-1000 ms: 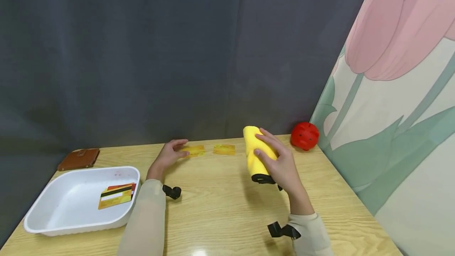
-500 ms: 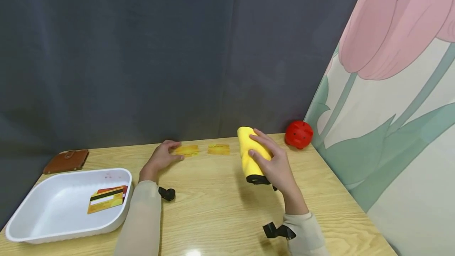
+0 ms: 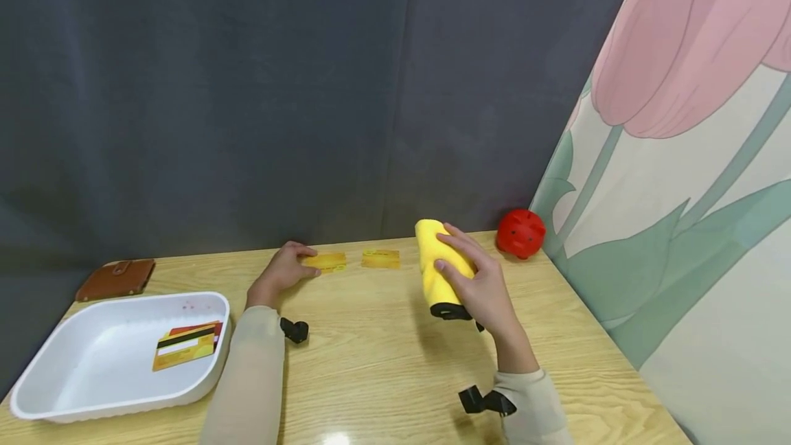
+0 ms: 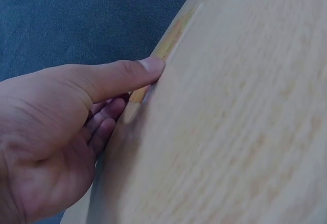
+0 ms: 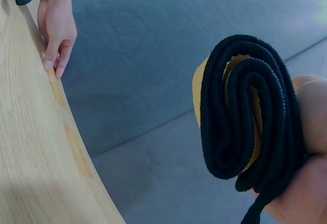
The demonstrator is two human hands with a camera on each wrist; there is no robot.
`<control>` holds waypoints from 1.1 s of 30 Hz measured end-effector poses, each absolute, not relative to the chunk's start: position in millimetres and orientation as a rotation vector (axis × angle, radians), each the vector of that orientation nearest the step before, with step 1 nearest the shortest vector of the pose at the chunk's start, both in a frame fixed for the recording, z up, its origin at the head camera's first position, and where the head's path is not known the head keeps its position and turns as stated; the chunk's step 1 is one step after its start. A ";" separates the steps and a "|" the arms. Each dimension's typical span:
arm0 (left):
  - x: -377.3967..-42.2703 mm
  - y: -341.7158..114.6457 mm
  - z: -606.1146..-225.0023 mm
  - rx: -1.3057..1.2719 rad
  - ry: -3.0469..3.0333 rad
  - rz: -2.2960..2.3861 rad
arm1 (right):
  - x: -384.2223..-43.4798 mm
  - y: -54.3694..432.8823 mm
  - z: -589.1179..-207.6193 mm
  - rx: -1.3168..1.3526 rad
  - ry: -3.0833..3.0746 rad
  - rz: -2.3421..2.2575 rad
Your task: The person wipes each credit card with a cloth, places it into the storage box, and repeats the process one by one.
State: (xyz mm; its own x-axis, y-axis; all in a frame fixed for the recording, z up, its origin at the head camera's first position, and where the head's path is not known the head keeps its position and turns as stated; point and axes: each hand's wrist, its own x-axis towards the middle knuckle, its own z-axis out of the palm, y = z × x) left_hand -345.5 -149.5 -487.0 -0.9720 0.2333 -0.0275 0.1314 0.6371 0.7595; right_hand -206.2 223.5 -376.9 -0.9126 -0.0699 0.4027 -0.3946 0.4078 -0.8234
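Note:
Near the table's back edge, my left hand [image 3: 283, 275] pinches the left end of a gold bank card [image 3: 330, 262] that lies flat. In the left wrist view the thumb is at the card's near edge, and the fingers are partly hidden behind it. My right hand [image 3: 485, 287] grips a rolled yellow towel [image 3: 441, 268] with black edging, held above the table. From the right wrist view, the towel's black-edged end [image 5: 245, 111] shows its folded layers. A second gold card [image 3: 380, 259] lies on the table between the left hand's card and the towel.
At the left stands a white plastic tray [image 3: 80, 356] with gold and red cards [image 3: 183, 347] inside. Behind it lies a brown leather wallet [image 3: 116, 280]. A red piggy bank [image 3: 521, 233] sits at the back right corner, by the tulip-patterned wall. A dark curtain [image 3: 247, 88] hangs behind the table.
The head view has shifted slightly, moving everything a little left. My left thumb and fingers have settled at the card's end. The right hand keeps holding the towel in the same place.

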 end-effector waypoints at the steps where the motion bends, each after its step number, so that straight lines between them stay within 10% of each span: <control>1: -345.3 -149.1 -486.3 0.291 2.727 1.244 | -206.5 223.4 -376.8 0.403 -2.363 1.509; 33: -289.1 -110.8 -447.0 0.176 2.705 1.964 | -218.9 216.1 -377.5 0.418 -2.395 1.524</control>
State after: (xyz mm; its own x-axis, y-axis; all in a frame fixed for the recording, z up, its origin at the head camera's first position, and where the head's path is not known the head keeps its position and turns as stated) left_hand -289.1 -110.8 -447.0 -0.9734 -0.0356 0.2263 0.2041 0.3134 0.9274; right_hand -218.9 216.1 -377.5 -0.9216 -0.0961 0.3760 -0.3813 0.4046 -0.8312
